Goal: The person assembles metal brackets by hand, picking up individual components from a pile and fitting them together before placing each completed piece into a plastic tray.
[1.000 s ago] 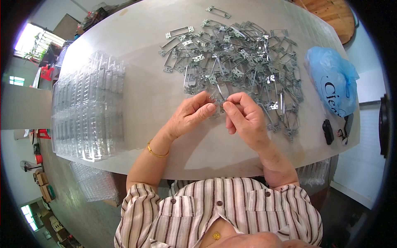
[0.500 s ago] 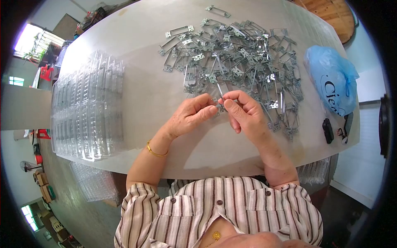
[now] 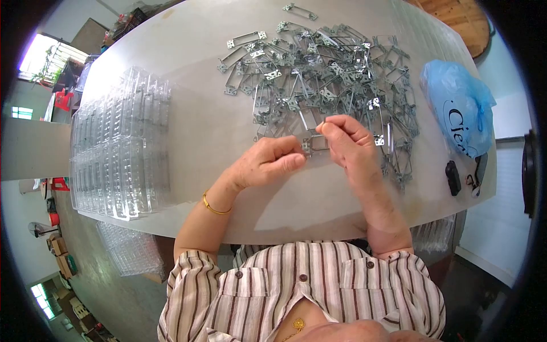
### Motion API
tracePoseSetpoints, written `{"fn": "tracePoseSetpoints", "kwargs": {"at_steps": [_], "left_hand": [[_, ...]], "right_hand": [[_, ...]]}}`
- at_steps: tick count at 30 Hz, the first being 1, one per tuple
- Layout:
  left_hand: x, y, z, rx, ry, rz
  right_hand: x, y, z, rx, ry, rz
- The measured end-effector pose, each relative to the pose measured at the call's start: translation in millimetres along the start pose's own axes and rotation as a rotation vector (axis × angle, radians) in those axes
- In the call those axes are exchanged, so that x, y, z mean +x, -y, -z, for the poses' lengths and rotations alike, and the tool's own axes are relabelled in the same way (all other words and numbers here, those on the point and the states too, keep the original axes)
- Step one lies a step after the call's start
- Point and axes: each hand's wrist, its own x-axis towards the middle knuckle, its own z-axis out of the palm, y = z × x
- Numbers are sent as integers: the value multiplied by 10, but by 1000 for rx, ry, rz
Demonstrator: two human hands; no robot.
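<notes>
A heap of thin metal brackets (image 3: 336, 74) with rectangular frames and perforated end plates lies on the table in front of me. My left hand (image 3: 266, 162) is closed at the near edge of the heap, with thumb and curled index finger pressed together. A metal bracket (image 3: 307, 146) shows at its fingertips and appears gripped there; the hand covers part of it. To the right and slightly higher, my right hand (image 3: 348, 142) pinches thumb and index finger together. Whatever is between those fingertips is too small to name.
Clear plastic trays (image 3: 119, 148) are stacked at the table's left. A blue plastic bag (image 3: 457, 108) sits on the right, with a small black object (image 3: 452, 178) below it. More clear trays (image 3: 130, 249) lie below the table's left edge. One bracket (image 3: 299, 11) lies apart at the far side.
My right hand has moved up and to the right, away from my left hand, and its fingers have drawn into a tighter pinch. My left hand has shifted only slightly.
</notes>
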Motion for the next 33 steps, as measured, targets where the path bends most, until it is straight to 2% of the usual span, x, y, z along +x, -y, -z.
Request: {"fn": "tracePoseSetpoints", "kwargs": {"at_steps": [2, 3, 5, 8, 15, 33], "left_hand": [[-10, 27, -28, -403, -73, 109], [-9, 49, -28, -402, -71, 110], [-1, 88, -5, -642, -204, 129], [10, 103, 47, -724, -213, 125], [7, 88, 64, -704, -197, 125], [1, 103, 50, -458, -203, 49]], "right_hand": [[30, -31, 10, -4, -79, 150], [24, -20, 3, -2, -81, 151], [5, 26, -19, -59, -59, 115], [-30, 48, -47, -119, 43, 29], [-24, -29, -96, -183, 72, 101], [-44, 22, -102, -218, 92, 16]]}}
